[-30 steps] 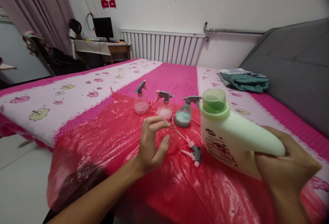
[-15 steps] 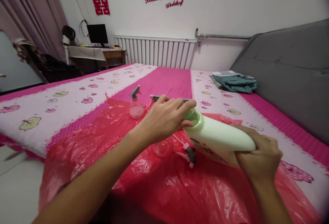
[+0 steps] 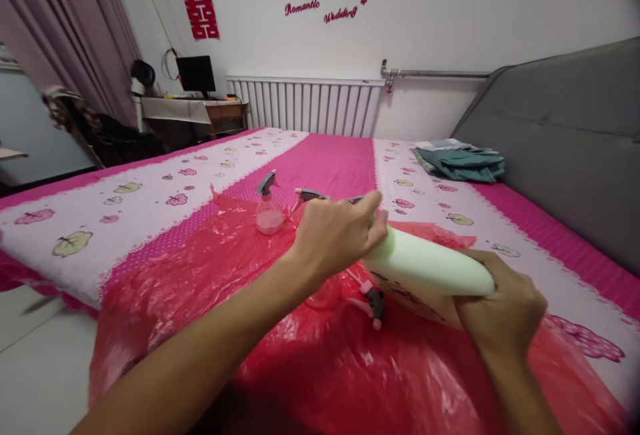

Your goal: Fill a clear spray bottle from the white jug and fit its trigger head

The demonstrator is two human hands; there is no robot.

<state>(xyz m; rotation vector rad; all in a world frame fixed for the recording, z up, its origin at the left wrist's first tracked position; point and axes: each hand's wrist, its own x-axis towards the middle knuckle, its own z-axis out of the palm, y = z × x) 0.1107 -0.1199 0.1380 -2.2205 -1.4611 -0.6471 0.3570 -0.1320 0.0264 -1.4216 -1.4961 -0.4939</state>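
Observation:
A large pale green-white bottle [image 3: 435,262] is tilted over the red plastic sheet, its green cap [image 3: 387,243] end to the left. My right hand [image 3: 503,298] is closed around the bottle's base end. At the other end, the fingers of my left hand [image 3: 340,228] are closed on the cap, hiding most of it. Below lies a loose pink-and-grey spray head [image 3: 373,302], beside a clear bottle [image 3: 323,296] partly hidden by my left arm. Farther back stands a small spray bottle [image 3: 270,217] holding pinkish liquid. Another grey spray head [image 3: 311,194] shows behind my left hand.
The red plastic sheet [image 3: 200,275] covers the near part of the bed [image 3: 340,162]. Folded clothes [image 3: 460,160] lie near the grey headboard [image 3: 565,115]. A radiator [image 3: 305,107] and a desk with a monitor [image 3: 196,75] stand beyond the bed.
My left hand has turned at the cap and now covers more of its green rim. My right hand keeps its hold on the bottle. The view has shifted slightly.

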